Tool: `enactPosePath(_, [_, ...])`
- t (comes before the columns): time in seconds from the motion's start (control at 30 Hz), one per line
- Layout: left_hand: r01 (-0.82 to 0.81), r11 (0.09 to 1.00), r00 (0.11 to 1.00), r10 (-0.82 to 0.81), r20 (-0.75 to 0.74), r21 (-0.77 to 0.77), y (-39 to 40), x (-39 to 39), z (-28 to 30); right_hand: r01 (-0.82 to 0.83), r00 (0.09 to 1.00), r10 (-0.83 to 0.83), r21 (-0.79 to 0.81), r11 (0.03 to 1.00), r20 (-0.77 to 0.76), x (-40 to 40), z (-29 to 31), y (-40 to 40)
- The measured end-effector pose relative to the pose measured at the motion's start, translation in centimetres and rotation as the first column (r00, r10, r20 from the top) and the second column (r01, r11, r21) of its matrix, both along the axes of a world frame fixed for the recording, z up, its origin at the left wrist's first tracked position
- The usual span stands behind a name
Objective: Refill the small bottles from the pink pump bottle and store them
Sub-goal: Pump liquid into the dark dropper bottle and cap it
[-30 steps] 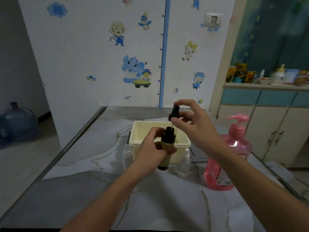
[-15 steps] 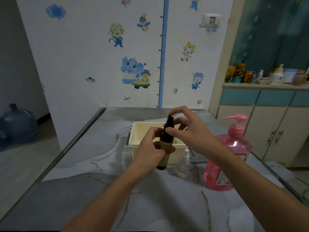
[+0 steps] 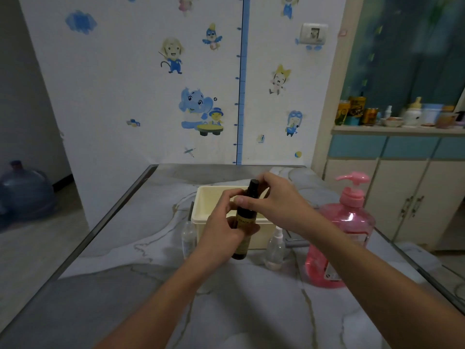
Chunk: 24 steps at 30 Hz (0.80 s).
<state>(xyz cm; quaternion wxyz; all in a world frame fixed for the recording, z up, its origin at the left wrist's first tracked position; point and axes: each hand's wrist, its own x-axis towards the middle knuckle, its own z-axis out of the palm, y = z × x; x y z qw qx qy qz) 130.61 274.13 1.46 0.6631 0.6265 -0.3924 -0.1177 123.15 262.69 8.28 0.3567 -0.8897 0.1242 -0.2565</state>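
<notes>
Dark bottle [image 3: 243, 222]: upright before cream bin [image 3: 208, 197], body gripped by left hand [image 3: 221, 222], cap pinched by right hand [image 3: 276, 205]. Pump bottle [image 3: 352, 222]: pink liquid, right. Two clear bottles [image 3: 274, 248] beside bin.

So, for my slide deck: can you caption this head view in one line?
Left hand holds a dark bottle while right hand grips its cap, above a cream bin.

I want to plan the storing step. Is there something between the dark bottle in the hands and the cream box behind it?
Nothing visible stands in the way. The dark bottle is held by the left hand and right hand directly before the open cream box; what shows of its inside looks empty.
</notes>
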Motion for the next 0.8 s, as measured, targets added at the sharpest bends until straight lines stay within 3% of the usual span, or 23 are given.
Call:
enactPosePath(0.23, [-0.006, 1.0, 1.0, 0.007, -0.014, 0.03, 0.1, 0.3, 0.1, -0.092, 0.991, 0.091, -0.01, 0.996, -0.101, -0.8, 1.3, -0.7])
enactPosePath(0.47, [-0.004, 0.999, 1.0, 0.005, -0.019, 0.032, -0.1, 0.1, -0.1, 0.075, 0.994, -0.083, -0.102, 0.992, -0.077, -0.2, 0.8, -0.6])
enactPosePath(0.6, [-0.011, 0.999, 1.0, 0.011, 0.002, 0.044, -0.1, 0.1, 0.1, -0.045, 0.996, 0.043, -0.029, 0.999, -0.083, -0.6, 1.6, -0.7])
enactPosePath(0.67, [-0.007, 0.999, 1.0, 0.007, 0.007, 0.05, -0.1, 0.1, 0.1, -0.103, 0.988, 0.094, -0.065, 0.993, -0.121, -0.8, 2.0, -0.8])
enactPosePath(0.8, [0.001, 0.999, 1.0, 0.0, -0.014, 0.04, -0.3, -0.1, 0.1, -0.072, 0.989, 0.051, -0.148, 0.986, -0.139, -0.6, 2.1, -1.0])
